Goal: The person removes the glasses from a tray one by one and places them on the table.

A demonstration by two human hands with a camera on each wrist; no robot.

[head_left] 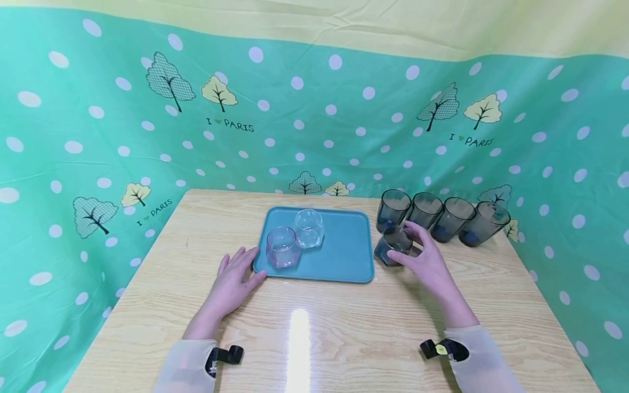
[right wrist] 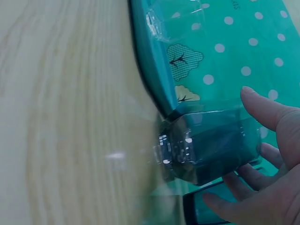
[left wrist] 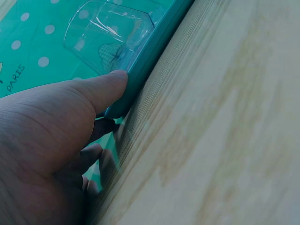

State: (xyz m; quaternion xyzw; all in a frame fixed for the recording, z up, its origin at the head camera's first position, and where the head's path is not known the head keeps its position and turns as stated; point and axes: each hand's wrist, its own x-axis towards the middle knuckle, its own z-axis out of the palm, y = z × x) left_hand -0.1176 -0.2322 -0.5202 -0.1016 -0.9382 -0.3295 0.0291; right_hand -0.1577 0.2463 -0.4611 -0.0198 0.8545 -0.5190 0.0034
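On the blue tray (head_left: 339,240) stand a pinkish clear glass (head_left: 283,248) and a colourless clear glass (head_left: 309,229). My left hand (head_left: 235,281) rests at the tray's near left corner, its thumb (left wrist: 115,86) against the rim and the other fingers loosely extended beside the left edge. Off the tray's right side, my right hand (head_left: 426,256) holds a short, dark smoky glass (head_left: 393,244) between thumb and fingers. The right wrist view shows this dark glass (right wrist: 211,145) with its faceted base close to the tray corner and the fingertips near its rim.
Several taller dark glasses (head_left: 426,208) stand in a row behind the right hand, at the back right of the wooden table (head_left: 344,338). A green dotted curtain (head_left: 314,98) closes off the back and both sides.
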